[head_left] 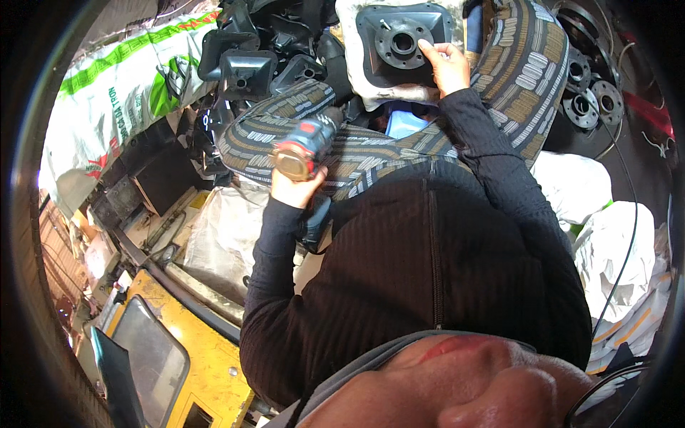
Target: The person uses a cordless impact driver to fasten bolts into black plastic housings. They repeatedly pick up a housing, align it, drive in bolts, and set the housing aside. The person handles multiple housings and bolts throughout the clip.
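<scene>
My left hand (pixel 294 190) is wrapped round the grip of a cordless drill (pixel 308 143), dark blue-grey with a red part, held above my patterned trouser leg. Up front, a black square-based housing (pixel 367 36) rests on a white padded surface (pixel 354 89). A round dark metal flange (pixel 386 58) with a ring of holes sits at its middle, and a small bolt stands in its upper left. The thumb and fingers of my right hand (pixel 449 65) pinch together at the flange's right side. Whatever they hold there is too small to make out.
Several black housings (pixel 247 73) are piled at the far left, beside a white and green sack (pixel 135 93). Metal flanges (pixel 581 107) lie at the right. A blue item (pixel 407 123) is between my legs. White bags (pixel 612 242) stand right, a yellow machine panel (pixel 207 349) lower left.
</scene>
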Action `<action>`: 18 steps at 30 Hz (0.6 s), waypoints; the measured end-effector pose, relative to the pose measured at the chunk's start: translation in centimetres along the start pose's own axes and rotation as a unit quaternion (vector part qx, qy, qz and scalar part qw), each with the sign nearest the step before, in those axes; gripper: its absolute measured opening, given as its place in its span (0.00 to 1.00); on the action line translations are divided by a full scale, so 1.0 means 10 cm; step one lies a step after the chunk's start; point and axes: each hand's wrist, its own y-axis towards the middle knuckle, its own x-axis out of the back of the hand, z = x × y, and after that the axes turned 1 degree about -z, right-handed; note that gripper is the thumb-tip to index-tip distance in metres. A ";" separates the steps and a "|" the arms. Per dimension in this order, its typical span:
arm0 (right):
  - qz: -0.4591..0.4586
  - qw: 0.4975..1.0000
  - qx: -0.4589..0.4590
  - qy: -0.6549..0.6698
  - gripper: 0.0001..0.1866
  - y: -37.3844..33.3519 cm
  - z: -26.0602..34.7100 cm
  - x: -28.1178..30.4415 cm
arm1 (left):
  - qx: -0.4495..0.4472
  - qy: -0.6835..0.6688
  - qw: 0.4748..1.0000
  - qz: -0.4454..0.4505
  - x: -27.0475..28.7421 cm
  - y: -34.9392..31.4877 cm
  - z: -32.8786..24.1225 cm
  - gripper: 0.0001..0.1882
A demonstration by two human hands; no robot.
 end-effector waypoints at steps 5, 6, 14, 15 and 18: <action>0.004 1.000 0.028 -0.002 0.21 -0.05 0.04 0.01 | -0.041 -0.028 0.996 0.077 0.31 0.46 -0.83 0.13; 0.002 1.000 0.026 -0.005 0.21 -0.05 0.04 0.01 | -0.092 -0.053 0.991 0.082 0.30 0.58 -0.96 0.13; -0.007 0.999 0.029 -0.022 0.18 -0.07 0.01 -0.01 | -0.055 0.012 0.989 0.140 0.22 1.05 -1.37 0.18; -0.008 0.999 0.029 -0.029 0.18 -0.07 0.00 -0.01 | -0.048 0.010 0.989 0.140 0.21 1.07 -1.38 0.18; 0.000 1.000 0.026 -0.005 0.17 -0.06 0.00 -0.01 | 0.001 0.013 0.990 0.139 0.19 1.16 -1.36 0.18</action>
